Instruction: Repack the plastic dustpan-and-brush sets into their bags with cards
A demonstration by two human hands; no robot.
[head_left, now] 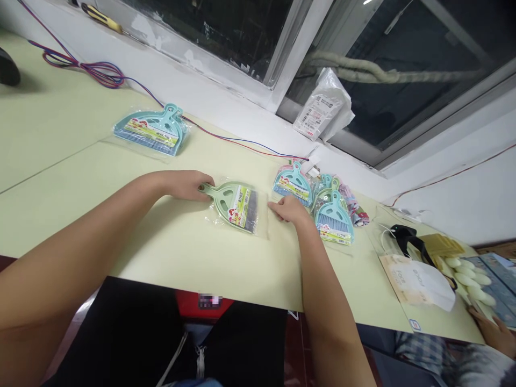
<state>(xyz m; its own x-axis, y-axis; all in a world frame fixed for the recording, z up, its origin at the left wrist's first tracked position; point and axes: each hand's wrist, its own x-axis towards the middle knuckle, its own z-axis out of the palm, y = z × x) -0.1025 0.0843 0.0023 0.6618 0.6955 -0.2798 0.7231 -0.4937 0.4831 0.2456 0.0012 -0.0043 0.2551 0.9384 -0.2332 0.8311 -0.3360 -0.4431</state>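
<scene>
A green dustpan with a brush [226, 200] lies in a clear plastic bag [263, 217] on the pale yellow table, its handle to the left. A printed label crosses it, and grey bristles show at the right. Around the handle end my left hand [187, 184] is closed, with the fingertips partly hidden. At the bag's right edge my right hand [291, 208] has its fingers drawn together, pinching the clear film. Just beyond that hand are a bagged blue dustpan [293, 180] and another blue dustpan set [334, 217].
A bagged blue dustpan set [151, 129] lies at the back left. Red and blue wires [97, 72] run along the wall. A screwdriver [100, 17] and a white plastic package [322, 105] rest by the window. At right are a printed bag [419, 279] and another person's hand [494, 330].
</scene>
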